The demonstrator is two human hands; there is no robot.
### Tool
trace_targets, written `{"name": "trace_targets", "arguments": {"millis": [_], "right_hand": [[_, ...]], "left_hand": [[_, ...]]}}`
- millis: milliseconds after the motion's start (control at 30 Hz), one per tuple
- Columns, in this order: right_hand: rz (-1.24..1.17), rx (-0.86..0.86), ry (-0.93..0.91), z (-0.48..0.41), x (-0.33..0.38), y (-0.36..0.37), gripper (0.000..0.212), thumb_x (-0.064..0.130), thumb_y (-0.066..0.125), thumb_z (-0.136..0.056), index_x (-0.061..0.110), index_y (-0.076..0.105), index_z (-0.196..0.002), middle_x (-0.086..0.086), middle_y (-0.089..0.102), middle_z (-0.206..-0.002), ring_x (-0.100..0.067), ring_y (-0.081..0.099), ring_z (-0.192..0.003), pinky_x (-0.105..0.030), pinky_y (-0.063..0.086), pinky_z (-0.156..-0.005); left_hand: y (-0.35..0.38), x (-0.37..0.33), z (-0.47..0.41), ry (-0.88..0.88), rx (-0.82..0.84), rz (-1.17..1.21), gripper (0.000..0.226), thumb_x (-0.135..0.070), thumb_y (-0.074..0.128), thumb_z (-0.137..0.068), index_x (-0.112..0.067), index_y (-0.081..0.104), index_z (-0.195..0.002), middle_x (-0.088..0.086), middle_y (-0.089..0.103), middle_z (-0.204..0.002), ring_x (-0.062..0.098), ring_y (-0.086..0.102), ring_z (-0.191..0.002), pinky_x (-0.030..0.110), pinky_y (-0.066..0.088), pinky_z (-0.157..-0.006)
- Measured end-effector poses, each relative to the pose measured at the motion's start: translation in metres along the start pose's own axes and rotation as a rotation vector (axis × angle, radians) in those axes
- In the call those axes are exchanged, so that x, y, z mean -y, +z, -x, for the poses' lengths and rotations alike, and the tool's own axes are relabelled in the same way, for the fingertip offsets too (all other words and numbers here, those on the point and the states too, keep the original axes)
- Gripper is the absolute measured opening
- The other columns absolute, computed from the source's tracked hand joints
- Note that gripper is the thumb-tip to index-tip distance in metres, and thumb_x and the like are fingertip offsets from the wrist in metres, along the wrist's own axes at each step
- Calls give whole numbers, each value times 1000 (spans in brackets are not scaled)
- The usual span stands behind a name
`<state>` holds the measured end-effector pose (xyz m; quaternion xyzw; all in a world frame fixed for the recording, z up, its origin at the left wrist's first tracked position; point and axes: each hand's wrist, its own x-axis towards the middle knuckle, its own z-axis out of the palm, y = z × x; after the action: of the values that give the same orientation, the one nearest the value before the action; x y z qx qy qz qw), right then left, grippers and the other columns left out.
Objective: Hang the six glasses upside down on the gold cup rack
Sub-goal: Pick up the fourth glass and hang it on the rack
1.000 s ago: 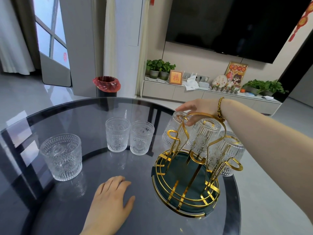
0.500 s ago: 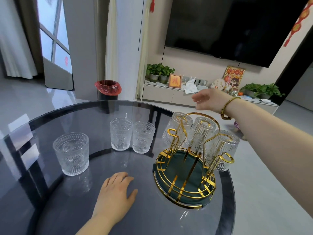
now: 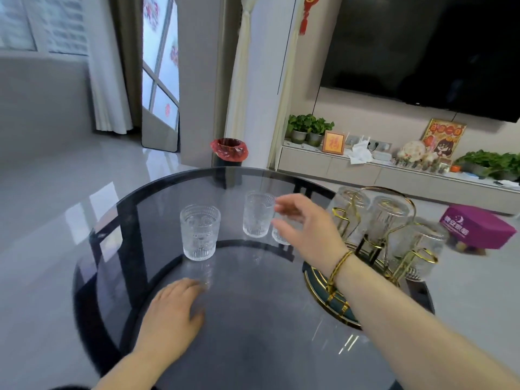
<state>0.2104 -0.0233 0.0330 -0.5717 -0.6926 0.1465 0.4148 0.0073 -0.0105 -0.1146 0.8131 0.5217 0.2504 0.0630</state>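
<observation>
A round dark glass table (image 3: 253, 319) fills the view. At its right edge stands the gold cup rack (image 3: 374, 246), with three glasses hung upside down. Three more embossed glasses stand upright on the table: one apart at left (image 3: 200, 232), one in the middle (image 3: 257, 214), and a third (image 3: 280, 235) mostly hidden behind the right hand (image 3: 309, 229). That hand is open, fingers spread, nearest the hidden glass. The left hand (image 3: 171, 313) lies flat and empty, palm down.
</observation>
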Motion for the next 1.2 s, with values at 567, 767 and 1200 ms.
{"name": "trace_targets", "arguments": {"millis": [567,767,1200], "right_hand": [[-359,112,527,-37,-48,197,108,27,76,-61,25,0,-138,-3,24,-147,-23,27,-132,-37,27,-110],[-277,63,594,-50,-60,207,106,35,75,-59,36,2,-135,-10,35,-138,-28,34,-126,-40,34,-102],[-358,54,437,-29,-54,157,78,25,75,-64,21,28,-126,6,39,-121,-8,37,-107,-22,30,-88]], "left_hand": [[-5,35,12,-248,46,42,34,-20,57,-85,-8,54,-117,8,58,-122,25,48,-122,40,36,-107],[-1,38,10,-250,26,16,30,-19,60,-83,-8,60,-111,8,62,-116,27,52,-118,42,40,-104],[-1,43,9,-259,51,9,38,-31,44,-90,-19,46,-126,-2,46,-133,15,34,-130,31,26,-112]]}}
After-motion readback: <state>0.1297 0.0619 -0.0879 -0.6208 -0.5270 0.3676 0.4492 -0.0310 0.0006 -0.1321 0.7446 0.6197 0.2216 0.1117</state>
